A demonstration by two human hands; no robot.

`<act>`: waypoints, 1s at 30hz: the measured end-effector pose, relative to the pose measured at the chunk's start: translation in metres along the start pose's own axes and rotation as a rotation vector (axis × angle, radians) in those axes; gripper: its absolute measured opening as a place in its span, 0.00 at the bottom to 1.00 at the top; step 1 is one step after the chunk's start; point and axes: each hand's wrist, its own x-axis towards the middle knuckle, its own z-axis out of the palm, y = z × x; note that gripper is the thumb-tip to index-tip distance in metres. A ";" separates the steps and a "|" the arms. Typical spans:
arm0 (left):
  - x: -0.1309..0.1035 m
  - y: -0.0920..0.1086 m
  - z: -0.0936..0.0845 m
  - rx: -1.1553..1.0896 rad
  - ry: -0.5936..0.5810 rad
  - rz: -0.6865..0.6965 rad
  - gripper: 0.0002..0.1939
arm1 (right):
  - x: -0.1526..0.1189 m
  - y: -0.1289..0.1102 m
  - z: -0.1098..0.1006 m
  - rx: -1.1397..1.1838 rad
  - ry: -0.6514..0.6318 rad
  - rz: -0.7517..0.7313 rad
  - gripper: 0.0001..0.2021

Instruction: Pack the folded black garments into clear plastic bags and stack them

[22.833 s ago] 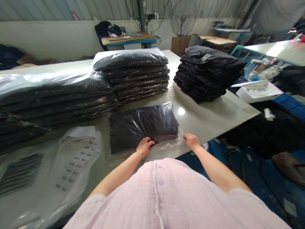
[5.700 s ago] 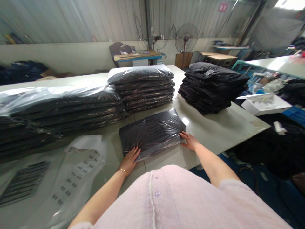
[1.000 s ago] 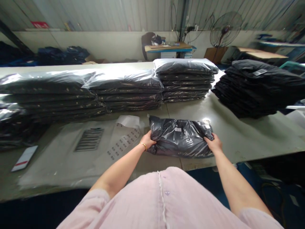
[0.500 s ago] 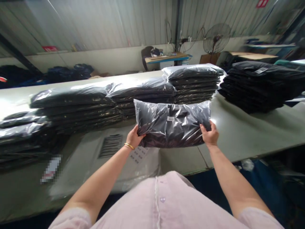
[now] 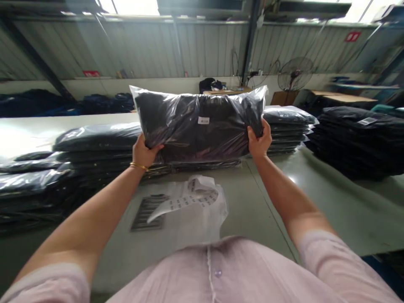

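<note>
A dark folded garment in a clear plastic bag (image 5: 202,134) is raised upright above the table, a small white label at its middle. My left hand (image 5: 145,152) grips its lower left edge, thumb in front. At the right edge, my right hand (image 5: 260,136) pinches the bag, fingers partly behind it. Below it, a curled strip of white printed stickers (image 5: 186,201) lies on a pile of clear plastic bags (image 5: 189,229). Behind the held bag, stacks of bagged dark garments (image 5: 97,139) are partly hidden.
More bagged garments (image 5: 34,185) are piled at the left. A stack of unbagged dark garments (image 5: 360,139) stands on the pale table (image 5: 334,202) at the right. A fan (image 5: 294,75) and cluttered worktables are farther back.
Both hands have lifted the bagged garment higher and moved it a little left, tilting it more upright. The view has tipped up, and the curled sticker strip shows more fully.
</note>
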 end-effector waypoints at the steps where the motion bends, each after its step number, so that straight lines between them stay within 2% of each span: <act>1: 0.026 0.000 0.003 -0.004 0.002 0.010 0.36 | 0.026 0.000 0.018 0.003 -0.007 -0.020 0.32; 2: 0.050 -0.002 0.006 -0.011 0.022 0.023 0.41 | 0.050 0.002 0.036 0.000 -0.020 -0.032 0.33; 4: 0.090 -0.009 0.016 -0.007 0.070 0.040 0.56 | 0.088 0.009 0.069 -0.025 -0.061 -0.035 0.34; 6: 0.112 -0.022 0.030 0.059 0.069 -0.012 0.66 | 0.106 0.021 0.098 -0.090 -0.123 -0.013 0.36; 8: 0.114 -0.040 0.047 0.193 -0.048 -0.089 0.62 | 0.102 0.035 0.119 -0.196 -0.217 0.021 0.36; 10: 0.103 -0.059 0.065 0.345 -0.265 -0.127 0.52 | 0.081 0.049 0.130 -0.308 -0.370 0.026 0.34; 12: 0.087 -0.075 0.080 0.458 -0.440 -0.108 0.48 | 0.055 0.059 0.135 -0.375 -0.549 -0.013 0.33; 14: 0.074 -0.086 0.089 0.532 -0.488 -0.064 0.51 | 0.036 0.067 0.136 -0.402 -0.646 -0.055 0.33; 17: 0.067 -0.093 0.094 0.600 -0.461 -0.029 0.55 | 0.024 0.073 0.139 -0.412 -0.630 -0.072 0.33; 23: 0.068 -0.089 0.095 0.622 -0.420 -0.027 0.52 | 0.025 0.077 0.141 -0.394 -0.585 -0.074 0.34; 27: 0.053 -0.079 0.093 0.604 -0.338 0.019 0.50 | 0.014 0.075 0.126 -0.370 -0.552 -0.073 0.33; 30: 0.033 -0.065 0.090 0.572 -0.338 0.091 0.49 | -0.003 0.077 0.108 -0.354 -0.534 -0.078 0.32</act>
